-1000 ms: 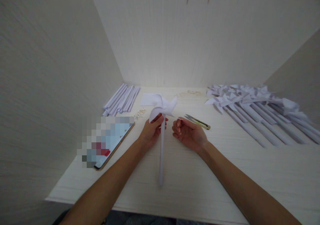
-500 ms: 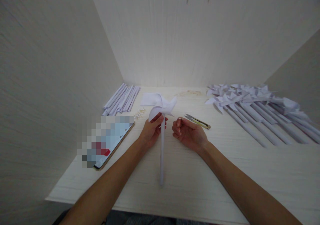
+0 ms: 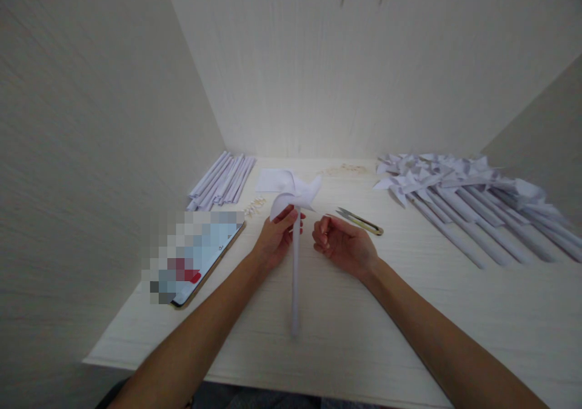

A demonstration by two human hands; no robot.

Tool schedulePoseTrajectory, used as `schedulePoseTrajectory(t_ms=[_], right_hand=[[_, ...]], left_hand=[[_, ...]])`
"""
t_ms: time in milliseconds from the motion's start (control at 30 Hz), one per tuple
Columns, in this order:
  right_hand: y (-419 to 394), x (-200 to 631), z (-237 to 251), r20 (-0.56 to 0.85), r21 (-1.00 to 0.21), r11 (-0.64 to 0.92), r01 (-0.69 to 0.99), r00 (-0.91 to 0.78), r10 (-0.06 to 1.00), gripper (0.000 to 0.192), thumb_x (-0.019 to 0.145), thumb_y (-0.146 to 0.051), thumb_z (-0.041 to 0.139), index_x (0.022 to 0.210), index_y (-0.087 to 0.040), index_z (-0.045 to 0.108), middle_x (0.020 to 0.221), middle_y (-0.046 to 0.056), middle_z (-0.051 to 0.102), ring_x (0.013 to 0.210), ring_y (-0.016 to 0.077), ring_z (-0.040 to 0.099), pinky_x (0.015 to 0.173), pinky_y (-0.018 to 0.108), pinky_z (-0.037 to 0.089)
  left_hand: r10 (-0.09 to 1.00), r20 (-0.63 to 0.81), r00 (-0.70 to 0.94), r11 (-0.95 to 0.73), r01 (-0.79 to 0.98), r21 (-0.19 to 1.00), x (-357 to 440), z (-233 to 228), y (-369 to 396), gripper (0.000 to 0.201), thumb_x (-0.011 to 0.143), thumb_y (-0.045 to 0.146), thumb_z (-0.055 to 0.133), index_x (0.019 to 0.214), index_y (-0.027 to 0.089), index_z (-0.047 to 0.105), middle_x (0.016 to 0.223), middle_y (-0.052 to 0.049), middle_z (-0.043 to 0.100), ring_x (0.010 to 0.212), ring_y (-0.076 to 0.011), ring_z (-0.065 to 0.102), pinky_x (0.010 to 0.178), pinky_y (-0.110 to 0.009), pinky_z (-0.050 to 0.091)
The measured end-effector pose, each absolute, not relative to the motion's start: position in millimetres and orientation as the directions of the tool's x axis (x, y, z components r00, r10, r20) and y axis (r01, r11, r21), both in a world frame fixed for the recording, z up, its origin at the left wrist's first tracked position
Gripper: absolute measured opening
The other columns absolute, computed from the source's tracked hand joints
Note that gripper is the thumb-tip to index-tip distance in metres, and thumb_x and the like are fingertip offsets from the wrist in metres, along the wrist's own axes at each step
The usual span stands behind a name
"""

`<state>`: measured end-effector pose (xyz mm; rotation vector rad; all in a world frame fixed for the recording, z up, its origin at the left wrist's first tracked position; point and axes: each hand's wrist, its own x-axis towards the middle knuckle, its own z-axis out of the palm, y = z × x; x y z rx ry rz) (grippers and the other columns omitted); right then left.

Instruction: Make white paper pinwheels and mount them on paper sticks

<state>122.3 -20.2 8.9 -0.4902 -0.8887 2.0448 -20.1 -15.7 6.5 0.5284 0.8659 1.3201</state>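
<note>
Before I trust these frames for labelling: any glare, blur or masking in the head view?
Head view: bright glare where the table meets the back wall; the phone screen is pixelated; the pinwheel stick's lower end looks soft; wide-angle bending of the walls.

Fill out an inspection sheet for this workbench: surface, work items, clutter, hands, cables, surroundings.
Surface: pale wood-grain table, lit from the back.
Work items: white paper pinwheel on a rolled paper stick, head raised, stick's lower end near the table; snips lying just beyond the right hand.
Clutter: bundle of rolled paper sticks at back left; row of finished pinwheels at right; phone at left, screen blurred; small pale bits near the sticks, too small to identify.
Hands: left hand grips the stick just under the head; right hand curled loosely, palm up, beside it, holding nothing visible.
Cables: nothing seen.
Surroundings: light panel walls on three sides; two small objects hang at top, cropped.
</note>
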Motion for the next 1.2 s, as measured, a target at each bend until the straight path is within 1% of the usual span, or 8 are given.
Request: schedulePoseTrajectory(t_ms=[200,333,400,533,600,700,833,1200], right_hand=[[-20,122,8,0.004,-0.752,-0.386,-0.535,-0.589,0.808,0.027,0.077,-0.028,0.041,0.058,-0.015,0.055,0.053,0.0,0.045,0.049,0.0088,0.04,0.05,0.023,0.029],[-21,122,6,0.025,-0.825,-0.318,-0.468,-0.592,0.806,0.018,0.069,-0.03,0.053,0.058,-0.015,0.053,0.054,-0.001,0.047,0.049,0.008,0.04,0.049,0.022,0.028],[-23,119,4,0.018,-0.897,-0.247,-0.368,-0.587,0.809,0.017,0.065,-0.027,0.058,0.056,-0.016,0.049,0.053,-0.002,0.048,0.047,0.0071,0.039,0.047,0.022,0.026],[-35,108,3,0.018,-0.999,0.03,0.012,-0.55,0.835,0.02,0.067,-0.029,0.056,0.054,-0.016,0.047,0.048,-0.004,0.043,0.045,0.0066,0.034,0.044,0.021,0.024],[-44,101,3,0.064,-0.975,0.161,0.152,-0.504,0.861,0.025,0.068,-0.03,0.053,0.05,-0.017,0.041,0.047,-0.005,0.039,0.045,0.0065,0.032,0.044,0.021,0.024],[-56,94,4,0.146,-0.865,0.336,0.372,-0.455,0.878,0.033,0.066,-0.03,0.056,0.046,-0.019,0.032,0.042,-0.006,0.033,0.042,0.0059,0.028,0.043,0.022,0.023],[-66,90,4,0.172,-0.701,0.436,0.564,-0.46,0.871,0.03,0.063,-0.024,0.056,0.048,-0.02,0.031,0.045,-0.005,0.036,0.042,0.0069,0.03,0.046,0.023,0.022],[-66,91,3,0.202,-0.705,0.459,0.541,-0.467,0.861,0.02,0.062,-0.012,0.042,0.048,-0.02,0.03,0.044,-0.005,0.034,0.042,0.0074,0.029,0.046,0.023,0.021]], left_hand=[[0.972,-0.235,0.012,0.192,-0.617,0.763,-20,6,-16,0.023,0.054,0.017,0.071,0.07,0.014,0.056,0.061,0.001,0.061,0.051,-0.0061,0.052,0.048,-0.017,0.041],[0.974,-0.227,0.002,0.179,-0.619,0.764,-21,7,-16,0.021,0.054,0.017,0.071,0.069,0.014,0.056,0.06,0.002,0.06,0.051,-0.0058,0.052,0.047,-0.016,0.04],[0.973,-0.229,-0.017,0.168,-0.629,0.759,-21,8,-15,0.02,0.055,0.017,0.071,0.068,0.014,0.056,0.059,0.002,0.06,0.051,-0.0055,0.052,0.047,-0.016,0.04],[0.97,-0.228,-0.081,0.124,-0.64,0.758,-23,9,-14,0.019,0.056,0.017,0.07,0.068,0.016,0.055,0.06,0.003,0.059,0.05,-0.0047,0.052,0.047,-0.016,0.04],[0.969,-0.222,-0.108,0.101,-0.645,0.758,-24,8,-13,0.02,0.056,0.017,0.07,0.069,0.016,0.055,0.06,0.003,0.059,0.051,-0.0047,0.052,0.048,-0.016,0.04],[0.967,-0.212,-0.139,0.072,-0.652,0.755,-25,7,-11,0.022,0.055,0.017,0.07,0.072,0.016,0.055,0.061,0.003,0.06,0.051,-0.005,0.053,0.049,-0.016,0.04],[0.966,-0.204,-0.161,0.05,-0.657,0.752,-26,7,-10,0.021,0.057,0.016,0.069,0.073,0.015,0.056,0.062,0.003,0.061,0.051,-0.005,0.053,0.049,-0.017,0.04],[0.968,-0.197,-0.154,0.046,-0.664,0.747,-27,6,-9,0.018,0.058,0.015,0.068,0.071,0.015,0.056,0.062,0.002,0.061,0.053,-0.0051,0.053,0.052,-0.017,0.041]])
